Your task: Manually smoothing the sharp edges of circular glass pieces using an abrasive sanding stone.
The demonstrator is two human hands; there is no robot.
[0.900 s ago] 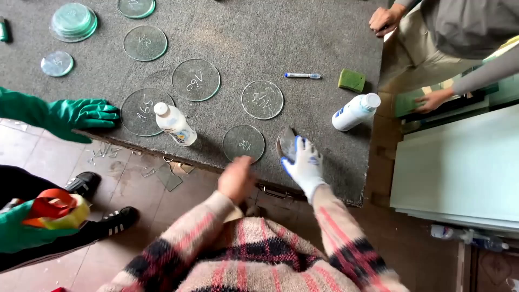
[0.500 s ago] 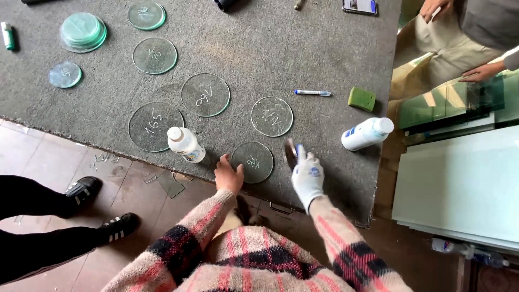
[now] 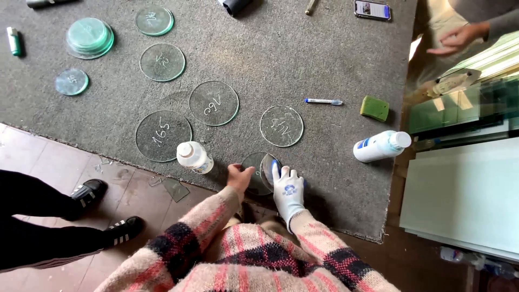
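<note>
My bare left hand [image 3: 238,176] has its fingers curled on the near-left rim of a clear glass disc [image 3: 254,181] that lies at the front edge of the grey carpet [image 3: 324,54]. My right hand [image 3: 286,190] wears a white glove and grips a smaller round glass piece [image 3: 268,168], tilted up over that disc's right side. A small white-capped bottle [image 3: 194,157] stands just left of my left hand. Both plaid sleeves fill the bottom of the view.
Several marked glass discs [image 3: 213,103] lie on the carpet, with a green stack [image 3: 89,38] far left. A white bottle [image 3: 381,146], green sponge [image 3: 374,108] and marker [image 3: 323,101] lie right. A person's black shoes [image 3: 97,211] stand left. Another person's hand [image 3: 457,38] and glass sheets [image 3: 465,194] are at right.
Both my hands have moved forward onto the nearest disc, and the small glass piece now stands tilted over it. The green-gloved hands at left have gone from view.
</note>
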